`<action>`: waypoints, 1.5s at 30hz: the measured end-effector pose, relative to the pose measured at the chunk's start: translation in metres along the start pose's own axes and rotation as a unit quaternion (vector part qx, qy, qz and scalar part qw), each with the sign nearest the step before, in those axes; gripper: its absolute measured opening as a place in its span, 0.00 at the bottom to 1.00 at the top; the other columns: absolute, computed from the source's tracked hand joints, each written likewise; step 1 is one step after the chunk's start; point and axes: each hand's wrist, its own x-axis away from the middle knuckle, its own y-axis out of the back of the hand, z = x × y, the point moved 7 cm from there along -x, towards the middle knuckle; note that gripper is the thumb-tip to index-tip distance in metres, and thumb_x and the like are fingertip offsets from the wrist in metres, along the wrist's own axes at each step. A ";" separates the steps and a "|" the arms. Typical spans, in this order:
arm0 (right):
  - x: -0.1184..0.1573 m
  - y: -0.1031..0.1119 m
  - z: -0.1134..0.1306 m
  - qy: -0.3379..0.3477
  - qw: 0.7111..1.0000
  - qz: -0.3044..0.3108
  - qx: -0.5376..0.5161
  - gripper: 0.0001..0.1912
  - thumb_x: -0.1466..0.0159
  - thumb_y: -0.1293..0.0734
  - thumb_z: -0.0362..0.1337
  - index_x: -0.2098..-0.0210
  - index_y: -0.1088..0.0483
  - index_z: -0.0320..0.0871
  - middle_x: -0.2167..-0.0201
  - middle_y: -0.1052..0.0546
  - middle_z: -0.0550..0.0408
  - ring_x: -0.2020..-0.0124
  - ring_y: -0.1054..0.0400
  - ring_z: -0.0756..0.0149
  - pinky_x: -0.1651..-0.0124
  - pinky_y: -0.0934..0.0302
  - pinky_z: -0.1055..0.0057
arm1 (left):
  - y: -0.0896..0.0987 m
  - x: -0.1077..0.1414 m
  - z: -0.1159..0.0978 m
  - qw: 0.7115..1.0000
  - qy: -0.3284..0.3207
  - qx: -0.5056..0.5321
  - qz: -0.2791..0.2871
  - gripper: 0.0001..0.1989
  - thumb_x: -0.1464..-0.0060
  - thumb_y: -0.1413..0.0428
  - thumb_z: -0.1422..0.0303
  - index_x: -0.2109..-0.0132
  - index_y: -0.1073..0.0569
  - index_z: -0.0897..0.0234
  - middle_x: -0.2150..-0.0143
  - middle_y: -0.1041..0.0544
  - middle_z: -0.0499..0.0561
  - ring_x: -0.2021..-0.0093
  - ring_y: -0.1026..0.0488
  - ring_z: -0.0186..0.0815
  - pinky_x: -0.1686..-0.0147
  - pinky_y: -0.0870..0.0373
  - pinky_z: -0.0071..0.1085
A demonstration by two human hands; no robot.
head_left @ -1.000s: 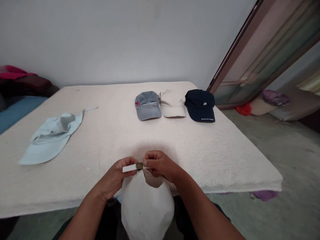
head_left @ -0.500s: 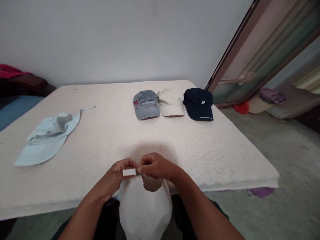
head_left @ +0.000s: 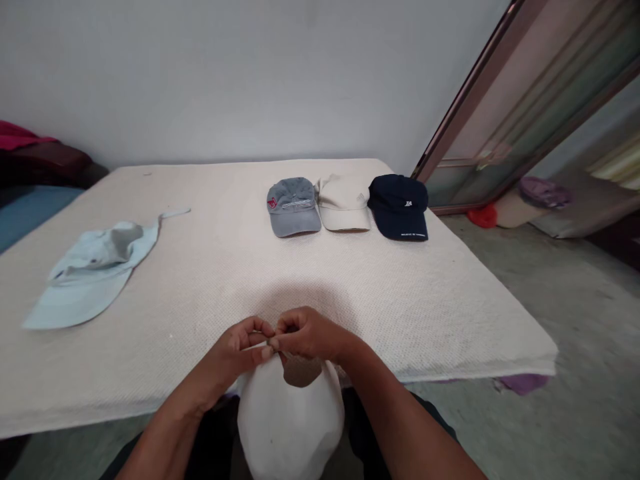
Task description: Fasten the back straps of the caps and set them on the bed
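Observation:
A white cap (head_left: 290, 423) hangs at the bottom centre, over the lap, with its rear opening facing up. My left hand (head_left: 245, 350) pinches the strap area at the left side of that opening, thumb on top. My right hand (head_left: 305, 333) is closed beside it, its thumb and finger pinching the same strap area. The fingertips of both hands meet there, and the small strap piece between them is mostly hidden.
On the covered bed (head_left: 210, 267) lie a light blue cap (head_left: 95, 267) at left and a grey cap (head_left: 295, 210), a beige cap (head_left: 343, 203) and a navy cap (head_left: 399, 207) in a row at the back. A sliding door (head_left: 480, 127) stands right.
My left thumb has come down over the white strap end, which stuck out before and is now covered. The view has shifted slightly.

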 end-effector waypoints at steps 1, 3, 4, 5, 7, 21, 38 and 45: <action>-0.001 0.000 -0.001 -0.001 1.000 -0.001 -0.002 0.10 0.44 0.34 0.38 0.78 0.35 0.40 0.83 0.34 0.61 0.84 0.48 0.79 0.83 0.56 0.79 | 0.000 -0.001 0.000 1.000 -0.003 0.002 -0.002 0.11 0.53 0.39 0.66 0.62 0.29 0.61 0.67 0.25 0.50 0.67 0.29 0.35 0.69 0.37 0.27; -0.001 -0.001 -0.002 -0.004 1.000 0.002 -0.021 0.10 0.43 0.35 0.38 0.78 0.35 0.40 0.83 0.34 0.61 0.84 0.48 0.79 0.83 0.56 0.79 | 0.001 -0.002 0.000 1.000 -0.004 0.017 0.002 0.10 0.53 0.39 0.67 0.62 0.29 0.61 0.66 0.25 0.50 0.67 0.30 0.34 0.69 0.38 0.26; -0.001 -0.002 -0.002 -0.007 0.999 0.003 -0.037 0.10 0.43 0.35 0.38 0.78 0.35 0.40 0.83 0.34 0.61 0.85 0.48 0.79 0.83 0.56 0.79 | 0.000 -0.002 0.000 1.000 -0.002 0.027 0.008 0.10 0.53 0.39 0.68 0.62 0.29 0.61 0.66 0.25 0.50 0.68 0.30 0.33 0.69 0.38 0.26; -0.001 -0.002 -0.003 -0.010 0.998 0.004 -0.057 0.10 0.42 0.36 0.38 0.77 0.36 0.40 0.83 0.35 0.61 0.85 0.48 0.79 0.83 0.56 0.79 | 0.000 -0.002 0.000 0.999 -0.001 0.037 0.015 0.10 0.53 0.39 0.69 0.62 0.29 0.61 0.66 0.25 0.50 0.68 0.30 0.33 0.70 0.38 0.25; -0.001 -0.002 -0.004 -0.016 0.995 0.009 -0.099 0.10 0.42 0.36 0.39 0.76 0.36 0.40 0.83 0.37 0.62 0.85 0.49 0.79 0.84 0.56 0.79 | -0.001 -0.002 0.001 0.998 0.003 0.059 0.030 0.10 0.52 0.39 0.70 0.61 0.30 0.62 0.68 0.26 0.49 0.70 0.31 0.31 0.71 0.38 0.24; -0.001 -0.003 -0.003 -0.008 0.990 0.020 -0.140 0.12 0.43 0.34 0.43 0.75 0.36 0.41 0.83 0.38 0.63 0.84 0.50 0.79 0.83 0.56 0.79 | -0.002 -0.004 0.002 0.995 0.019 0.087 0.037 0.07 0.50 0.41 0.72 0.61 0.29 0.64 0.70 0.26 0.50 0.70 0.30 0.31 0.71 0.37 0.24; 0.029 0.024 0.001 0.020 0.970 -0.042 -0.240 0.10 0.44 0.31 0.41 0.71 0.32 0.40 0.77 0.34 0.59 0.78 0.43 0.75 0.75 0.50 0.76 | 0.029 0.000 -0.015 0.950 -0.050 0.303 -0.062 0.11 0.58 0.39 0.74 0.63 0.24 0.64 0.72 0.21 0.50 0.73 0.25 0.36 0.71 0.28 0.30; 0.052 0.074 -0.001 0.117 0.880 -0.212 -0.408 0.12 0.45 0.32 0.42 0.73 0.36 0.42 0.77 0.35 0.61 0.78 0.43 0.73 0.72 0.47 0.74 | -0.018 -0.009 -0.003 0.979 0.003 0.202 0.040 0.11 0.48 0.43 0.70 0.58 0.23 0.71 0.65 0.20 0.59 0.66 0.24 0.39 0.65 0.28 0.31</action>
